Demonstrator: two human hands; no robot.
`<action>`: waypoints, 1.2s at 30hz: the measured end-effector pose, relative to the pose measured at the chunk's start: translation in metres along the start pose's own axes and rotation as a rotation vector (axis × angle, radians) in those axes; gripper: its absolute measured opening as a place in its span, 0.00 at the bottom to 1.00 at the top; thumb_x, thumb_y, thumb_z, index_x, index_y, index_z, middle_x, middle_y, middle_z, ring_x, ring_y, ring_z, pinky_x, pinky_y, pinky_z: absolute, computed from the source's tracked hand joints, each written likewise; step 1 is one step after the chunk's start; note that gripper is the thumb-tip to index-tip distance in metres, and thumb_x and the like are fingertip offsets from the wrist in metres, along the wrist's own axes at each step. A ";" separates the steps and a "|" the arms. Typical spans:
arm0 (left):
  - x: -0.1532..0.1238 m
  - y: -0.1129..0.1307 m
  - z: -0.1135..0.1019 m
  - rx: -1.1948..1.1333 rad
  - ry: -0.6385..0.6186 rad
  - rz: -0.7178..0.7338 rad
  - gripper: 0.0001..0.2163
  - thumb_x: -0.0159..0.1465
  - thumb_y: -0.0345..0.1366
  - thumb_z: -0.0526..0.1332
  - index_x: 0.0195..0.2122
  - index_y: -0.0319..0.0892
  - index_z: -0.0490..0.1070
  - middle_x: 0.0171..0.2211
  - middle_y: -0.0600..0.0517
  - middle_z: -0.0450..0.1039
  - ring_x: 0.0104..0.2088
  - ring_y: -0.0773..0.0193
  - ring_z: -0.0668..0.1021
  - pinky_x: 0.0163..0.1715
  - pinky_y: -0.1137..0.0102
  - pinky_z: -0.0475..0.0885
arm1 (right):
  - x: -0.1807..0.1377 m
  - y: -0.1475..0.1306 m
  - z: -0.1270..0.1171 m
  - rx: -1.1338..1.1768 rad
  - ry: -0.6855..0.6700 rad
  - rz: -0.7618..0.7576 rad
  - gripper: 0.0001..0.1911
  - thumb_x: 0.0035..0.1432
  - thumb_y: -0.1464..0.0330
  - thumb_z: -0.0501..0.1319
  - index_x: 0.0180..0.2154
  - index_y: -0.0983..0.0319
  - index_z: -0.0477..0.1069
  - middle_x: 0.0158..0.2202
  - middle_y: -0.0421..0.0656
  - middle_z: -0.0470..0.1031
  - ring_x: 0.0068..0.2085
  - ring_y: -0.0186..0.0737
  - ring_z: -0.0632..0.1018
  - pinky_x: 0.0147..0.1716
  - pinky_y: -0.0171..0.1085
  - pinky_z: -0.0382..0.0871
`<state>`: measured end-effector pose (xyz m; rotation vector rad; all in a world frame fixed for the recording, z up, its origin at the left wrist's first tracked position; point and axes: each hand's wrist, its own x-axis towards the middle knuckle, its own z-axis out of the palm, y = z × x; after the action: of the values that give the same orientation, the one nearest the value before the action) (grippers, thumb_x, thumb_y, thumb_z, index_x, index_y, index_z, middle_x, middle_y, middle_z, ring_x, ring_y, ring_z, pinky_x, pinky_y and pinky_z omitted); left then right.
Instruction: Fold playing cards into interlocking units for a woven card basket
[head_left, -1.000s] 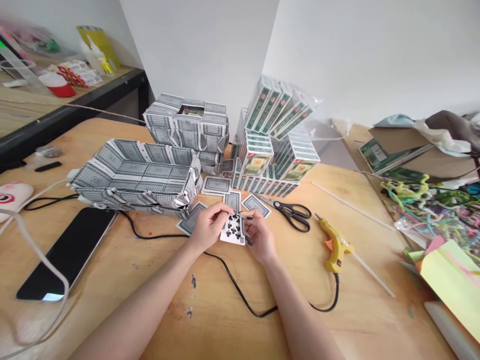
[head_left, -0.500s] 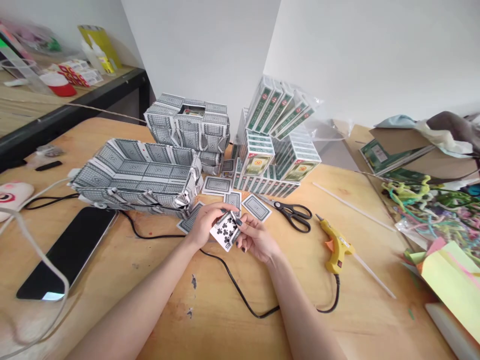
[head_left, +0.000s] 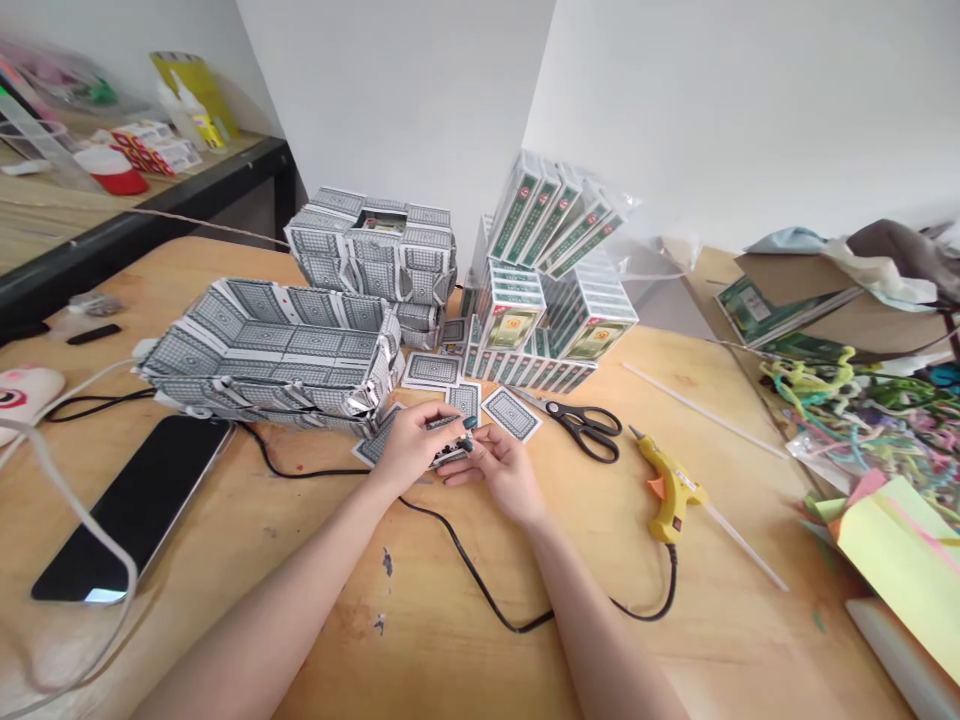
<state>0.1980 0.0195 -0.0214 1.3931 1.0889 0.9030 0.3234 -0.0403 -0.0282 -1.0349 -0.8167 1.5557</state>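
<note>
Both the left hand (head_left: 411,442) and right hand (head_left: 513,478) pinch the playing card (head_left: 450,453) at four o'clock from the card-built tray (head_left: 256,301), its face newly turned mostly from view, suggesting bending.

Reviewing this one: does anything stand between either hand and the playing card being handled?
Nothing visible does. The left hand and right hand both grip the playing card, their fingers hiding much of it. The scissors and glue gun lie off to the right.
</note>
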 end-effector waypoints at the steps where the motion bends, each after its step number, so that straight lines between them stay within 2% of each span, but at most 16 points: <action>1: 0.000 -0.001 0.000 -0.017 0.005 -0.010 0.09 0.49 0.40 0.63 0.27 0.39 0.73 0.26 0.53 0.73 0.27 0.65 0.73 0.28 0.74 0.66 | 0.000 0.000 0.000 -0.008 -0.001 0.002 0.16 0.50 0.58 0.62 0.31 0.62 0.60 0.25 0.39 0.74 0.27 0.40 0.79 0.25 0.37 0.75; 8: -0.001 -0.003 0.004 -0.088 0.025 -0.039 0.09 0.46 0.39 0.65 0.25 0.38 0.73 0.23 0.53 0.73 0.25 0.66 0.72 0.24 0.74 0.66 | 0.000 0.003 -0.002 -0.023 -0.006 -0.001 0.15 0.50 0.57 0.61 0.30 0.62 0.62 0.20 0.37 0.72 0.22 0.36 0.77 0.22 0.34 0.74; 15: -0.003 -0.004 0.006 0.005 0.052 0.023 0.08 0.49 0.37 0.64 0.27 0.39 0.75 0.28 0.51 0.76 0.30 0.64 0.75 0.31 0.72 0.69 | -0.003 -0.002 -0.001 -0.075 0.024 0.008 0.14 0.50 0.59 0.61 0.28 0.62 0.62 0.15 0.36 0.69 0.17 0.35 0.75 0.18 0.32 0.72; 21: -0.004 -0.002 0.006 0.015 0.016 0.046 0.07 0.50 0.36 0.63 0.28 0.39 0.75 0.29 0.51 0.76 0.32 0.63 0.76 0.35 0.71 0.70 | -0.004 -0.003 0.005 -0.147 0.058 -0.020 0.14 0.52 0.58 0.58 0.32 0.63 0.64 0.19 0.35 0.68 0.17 0.33 0.74 0.17 0.30 0.70; 27: -0.004 -0.004 0.007 0.044 -0.017 0.027 0.09 0.52 0.39 0.62 0.29 0.38 0.74 0.29 0.50 0.76 0.32 0.62 0.76 0.33 0.71 0.70 | -0.003 -0.001 0.005 -0.178 0.083 -0.040 0.13 0.53 0.59 0.56 0.32 0.62 0.64 0.21 0.35 0.67 0.16 0.31 0.73 0.15 0.29 0.68; 36: -0.005 -0.008 0.012 0.144 -0.014 0.089 0.09 0.54 0.39 0.60 0.29 0.39 0.73 0.27 0.52 0.75 0.30 0.64 0.75 0.30 0.73 0.69 | -0.003 0.000 0.008 -0.219 0.225 -0.017 0.08 0.51 0.66 0.52 0.22 0.61 0.61 0.10 0.31 0.60 0.10 0.31 0.68 0.08 0.27 0.60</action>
<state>0.2067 0.0108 -0.0301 1.5744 1.1058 0.8908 0.3167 -0.0433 -0.0245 -1.3314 -0.8483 1.3262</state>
